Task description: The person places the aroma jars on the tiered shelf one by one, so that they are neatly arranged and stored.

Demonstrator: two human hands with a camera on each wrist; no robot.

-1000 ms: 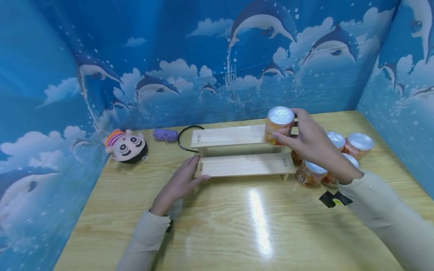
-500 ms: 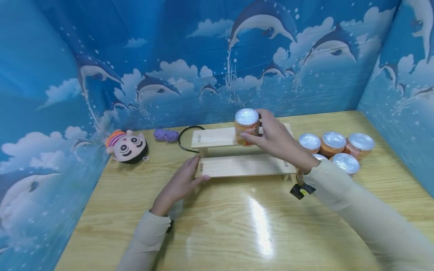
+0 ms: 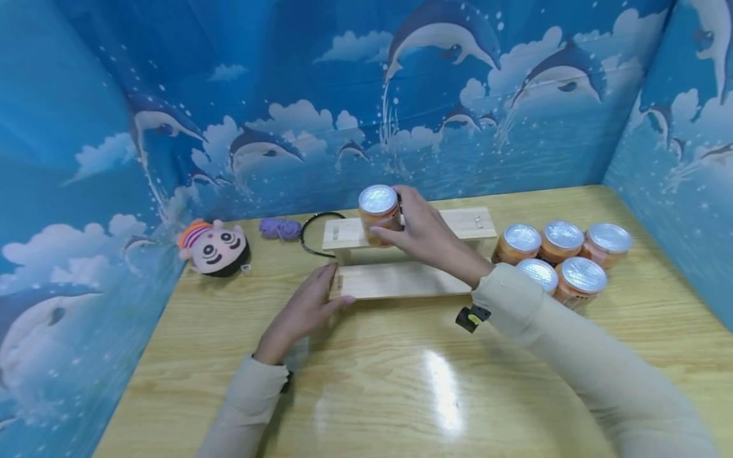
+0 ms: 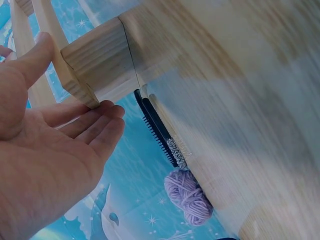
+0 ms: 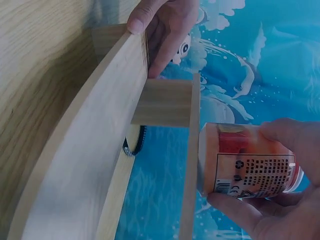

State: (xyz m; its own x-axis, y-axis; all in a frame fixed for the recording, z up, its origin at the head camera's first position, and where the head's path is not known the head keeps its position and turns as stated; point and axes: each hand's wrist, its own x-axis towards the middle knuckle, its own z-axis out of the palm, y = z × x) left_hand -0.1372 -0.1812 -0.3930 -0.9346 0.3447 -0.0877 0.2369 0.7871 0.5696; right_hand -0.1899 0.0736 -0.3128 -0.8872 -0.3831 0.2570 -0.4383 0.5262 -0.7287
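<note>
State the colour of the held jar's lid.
Silver; the lid shows best in the head view.

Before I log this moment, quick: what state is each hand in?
Left hand: closed, gripping the lower shelf.
Right hand: closed, holding an orange jar.

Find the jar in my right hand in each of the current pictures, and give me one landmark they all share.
Head: the jar is near the centre, slightly above mid-height.
Left wrist: not in this picture.
Right wrist: the jar is right of centre, just below mid-height, lying sideways in the frame.
Shared landmark: the rack, central in head, upper left in left wrist, left to middle in right wrist.
</note>
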